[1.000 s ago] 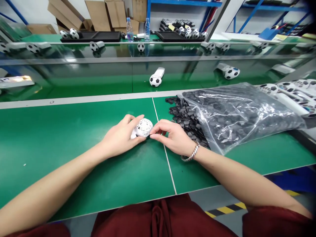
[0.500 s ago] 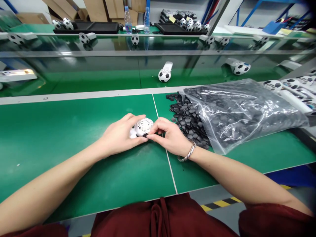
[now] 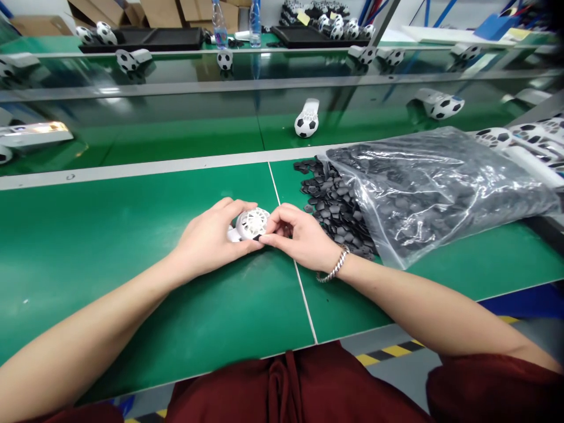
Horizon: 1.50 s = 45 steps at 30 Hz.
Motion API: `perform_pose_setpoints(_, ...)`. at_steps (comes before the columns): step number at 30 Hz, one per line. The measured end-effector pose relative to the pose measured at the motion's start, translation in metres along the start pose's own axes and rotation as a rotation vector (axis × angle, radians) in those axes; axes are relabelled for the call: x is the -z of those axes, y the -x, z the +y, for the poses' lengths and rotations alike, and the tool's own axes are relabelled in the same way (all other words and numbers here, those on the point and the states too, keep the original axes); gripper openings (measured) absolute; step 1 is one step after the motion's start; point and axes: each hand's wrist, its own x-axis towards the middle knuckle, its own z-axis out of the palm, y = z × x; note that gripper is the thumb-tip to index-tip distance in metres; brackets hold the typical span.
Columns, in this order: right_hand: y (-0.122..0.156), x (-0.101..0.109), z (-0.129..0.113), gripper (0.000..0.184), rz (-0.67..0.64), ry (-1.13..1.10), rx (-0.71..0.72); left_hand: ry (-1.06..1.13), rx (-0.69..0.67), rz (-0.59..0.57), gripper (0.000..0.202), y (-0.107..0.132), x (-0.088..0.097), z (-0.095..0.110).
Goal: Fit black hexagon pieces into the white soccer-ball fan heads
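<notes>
Between my hands is a white, round plastic housing [image 3: 252, 224] with an openwork football pattern and a short white stem at its left. My left hand [image 3: 215, 235] is wrapped round its left side, thumb along the near edge. The fingers of my right hand [image 3: 299, 235] are pinched against its near right rim, where a small black piece [image 3: 257, 238] shows, partly hidden by the fingertips. To the right of that hand lies a pile of black pentagon pieces [image 3: 337, 205], spilling out of a clear plastic bag [image 3: 440, 188].
Beyond the bench's pale edge strip [image 3: 176, 162] runs a green conveyor belt carrying a finished-looking football piece [image 3: 306, 122] and another [image 3: 446, 107]. Patterned white parts [image 3: 535, 138] are heaped at the far right. Black trays [image 3: 158, 39] and water bottles [image 3: 255, 23] stand at the back.
The view has shifted slightly. On the belt, the football pieces have moved a little to the right. My hands keep nearly the same hold, with the right fingertips still at the housing's rim.
</notes>
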Motion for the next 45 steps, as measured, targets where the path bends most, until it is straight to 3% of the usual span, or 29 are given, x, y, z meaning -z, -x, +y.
perform_pose_setpoints(2, -0.002, 0.004, 0.000, 0.014, -0.005, -0.006, 0.002, 0.008, -0.004, 0.004, 0.060, 0.000, 0.000, 0.000)
perform_pose_setpoints(5, -0.003, 0.023, -0.001, 0.015, -0.145, 0.074, -0.078, -0.007, 0.013, -0.010, 0.061, 0.001, 0.002, 0.001)
perform_pose_setpoints(10, 0.002, 0.051, 0.000, 0.016, -0.279, 0.483, -0.166, -0.020, 0.008, -0.092, 0.063, 0.001, 0.004, 0.003)
perform_pose_setpoints(16, 0.004, 0.048, -0.001, 0.011, -0.348, 0.601, -0.121, -0.263, -0.117, -0.111, 0.080, 0.004, -0.005, 0.008)
perform_pose_setpoints(19, 0.007, 0.048, -0.003, 0.009, -0.365, 0.535, -0.064, -0.296, -0.146, -0.145, 0.073, 0.003, -0.006, 0.005)
perform_pose_setpoints(25, 0.011, 0.046, -0.006, 0.012, -0.319, 0.250, 0.046, -0.279, -0.246, -0.156, 0.061, -0.002, 0.004, -0.007)
perform_pose_setpoints(32, 0.010, 0.039, -0.003, 0.012, -0.118, 0.362, 0.386, -0.252, -0.212, -0.084, 0.060, 0.004, 0.002, -0.001)
perform_pose_setpoints(38, 0.011, 0.036, -0.003, 0.009, -0.084, 0.290, 0.337, -0.207, -0.256, -0.053, 0.061, -0.002, 0.001, -0.007)
perform_pose_setpoints(45, 0.012, 0.032, -0.007, 0.013, -0.168, 0.352, 0.488, -0.223, -0.259, -0.079, 0.062, -0.001, 0.005, -0.010)
